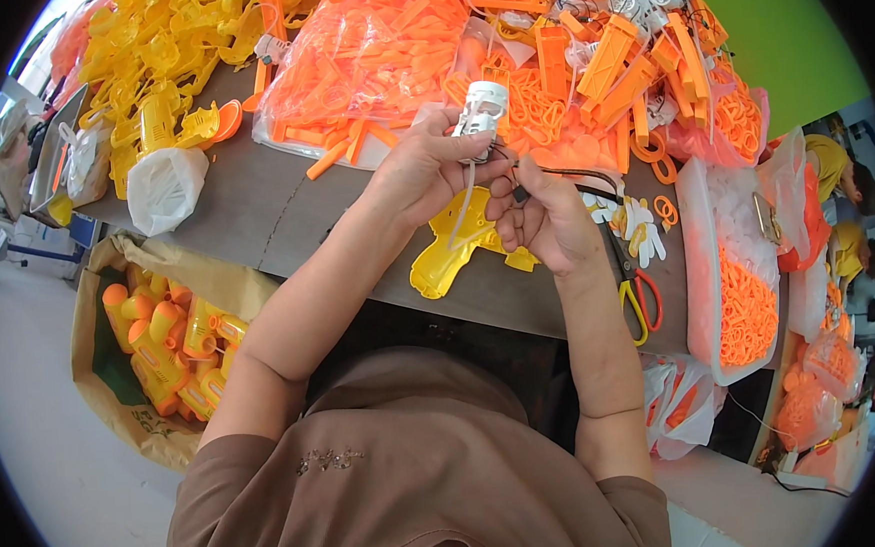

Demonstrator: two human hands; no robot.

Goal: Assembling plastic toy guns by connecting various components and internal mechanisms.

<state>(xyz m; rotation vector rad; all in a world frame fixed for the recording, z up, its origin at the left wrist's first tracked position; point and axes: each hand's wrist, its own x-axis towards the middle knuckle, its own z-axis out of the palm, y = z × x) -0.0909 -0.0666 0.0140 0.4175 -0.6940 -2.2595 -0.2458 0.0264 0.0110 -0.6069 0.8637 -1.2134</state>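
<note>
My left hand (423,172) is closed around a white cylindrical plastic part (484,102) with slots in its casing. Thin dark wires (577,172) run from near its lower end toward my right. My right hand (546,215) has its fingers curled and pinched on the wires close to the part; the exact grip is partly hidden. A pale thin tube (464,207) hangs below the left hand. Under both hands a yellow plastic shell half (447,258) lies on the grey table (298,207), its hollow side up.
Orange strips in a clear bag (354,58), yellow shells (173,39) and orange parts (610,62) cover the table's far side. Red-and-yellow-handled cutters (642,306) lie right, beside a white bin (699,257) of orange rings. A sack (96,335) of yellow-orange pieces stands lower left.
</note>
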